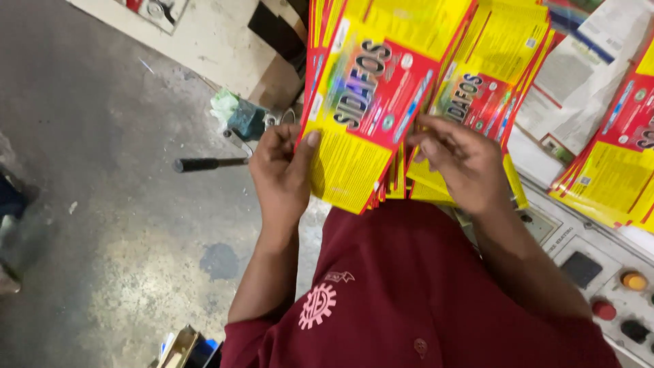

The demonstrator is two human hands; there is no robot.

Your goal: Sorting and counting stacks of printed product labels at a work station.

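Left hand point(283, 170) and right hand point(463, 160) each pinch a fan of yellow-red printed pouches point(381, 95). Stained grey concrete floor point(102, 170) below; control panel point(599, 272) at right.

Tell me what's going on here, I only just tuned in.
A person in a maroon shirt holds a fanned stack of flat yellow-and-red printed packets in both hands. The left hand grips the stack's lower left edge, thumb on the front packet; the right hand fingers the packets on the right. More such packets lie on a grey control panel with round buttons.
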